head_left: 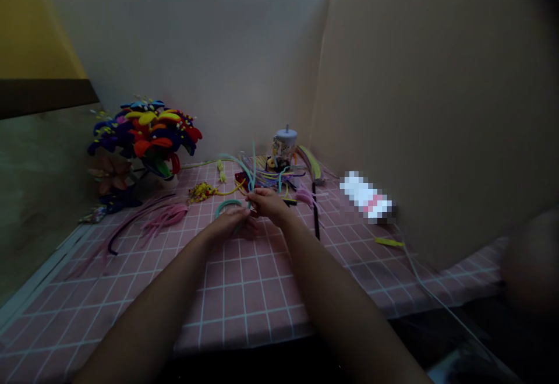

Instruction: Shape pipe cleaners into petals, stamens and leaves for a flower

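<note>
Pale green pipe cleaners (254,165) rise from between my hands above the middle of the table, their free ends pointing up and back. My right hand (269,204) pinches them near the bottom with thumb and fingers. Just to its left and a little lower, my left hand (231,222) is closed, its fingertips meeting the right ones. A curved green pipe cleaner (226,203) loops out beside the left hand. Behind the hands lies a pile of mixed-colour pipe cleaners (268,180). My fingers hide where the stems meet.
A bouquet of colourful pipe-cleaner flowers (151,133) stands at the back left. Nearer lie pink stems (166,218) and yellow-red beady bits (202,192). A lidded cup (285,145) stands at the back. Rightward are a blurred white item (364,196), a yellow strip (388,242) and a cable (419,279).
</note>
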A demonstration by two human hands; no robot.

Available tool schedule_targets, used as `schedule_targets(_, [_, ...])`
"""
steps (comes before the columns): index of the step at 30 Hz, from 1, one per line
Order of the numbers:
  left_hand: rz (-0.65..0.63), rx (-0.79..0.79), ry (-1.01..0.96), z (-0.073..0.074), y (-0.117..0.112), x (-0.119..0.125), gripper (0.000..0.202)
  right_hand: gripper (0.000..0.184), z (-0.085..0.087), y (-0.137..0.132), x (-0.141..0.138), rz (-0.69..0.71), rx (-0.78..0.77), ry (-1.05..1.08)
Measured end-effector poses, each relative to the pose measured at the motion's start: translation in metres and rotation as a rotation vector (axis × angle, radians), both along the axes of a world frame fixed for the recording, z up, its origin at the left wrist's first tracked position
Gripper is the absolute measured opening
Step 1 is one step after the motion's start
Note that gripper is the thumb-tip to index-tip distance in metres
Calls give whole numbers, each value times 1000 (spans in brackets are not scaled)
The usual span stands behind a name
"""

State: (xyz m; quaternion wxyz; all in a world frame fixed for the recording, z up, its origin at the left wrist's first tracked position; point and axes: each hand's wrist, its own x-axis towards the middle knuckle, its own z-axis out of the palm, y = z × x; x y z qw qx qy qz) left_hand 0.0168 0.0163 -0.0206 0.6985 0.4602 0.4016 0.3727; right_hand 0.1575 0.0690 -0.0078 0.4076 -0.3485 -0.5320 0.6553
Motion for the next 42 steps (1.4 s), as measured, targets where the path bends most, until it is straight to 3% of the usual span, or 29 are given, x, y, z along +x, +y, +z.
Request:
schedule_targets(5, [109,44,121,4,2,9,23,20,-4,0,-5,39,76,-113])
schedule_targets(12, [122,227,313,-4,1,11,23,15,3,11,11,-174,-3,34])
schedule_targets(21, [2,28,254,1,-5,-2,24,15,6,22,35,-334,-11,185])
schedule_targets(27, [12,8,227,8,-7,-8,24,11,7,30,49,-495,20,315])
schedule_targets(37, [-60,-36,235,6,-4,-14,24,10,3,36,59,-678,123,403])
schedule_targets(42, [-163,-62,158,3,-4,-16,24,10,3,35,59,-652,132,473])
